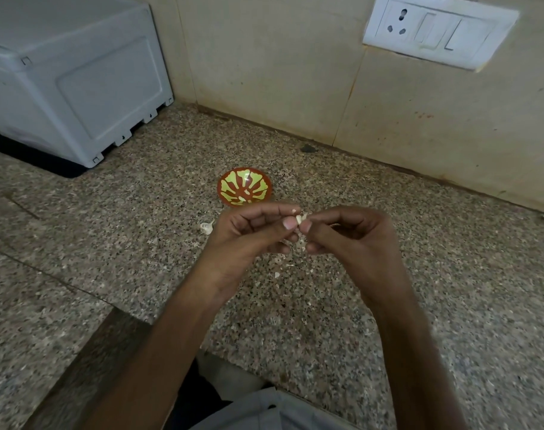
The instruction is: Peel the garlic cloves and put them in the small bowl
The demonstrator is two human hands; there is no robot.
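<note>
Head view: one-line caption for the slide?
Left hand and right hand pinch a garlic clove over the speckled counter, near the small bowl; skin scraps lie nearby.

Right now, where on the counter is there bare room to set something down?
Bare counter lies between the white box and the small bowl, and right of the right hand up to the wall. Crowded: peel scraps around the left hand, before the bowl.
</note>
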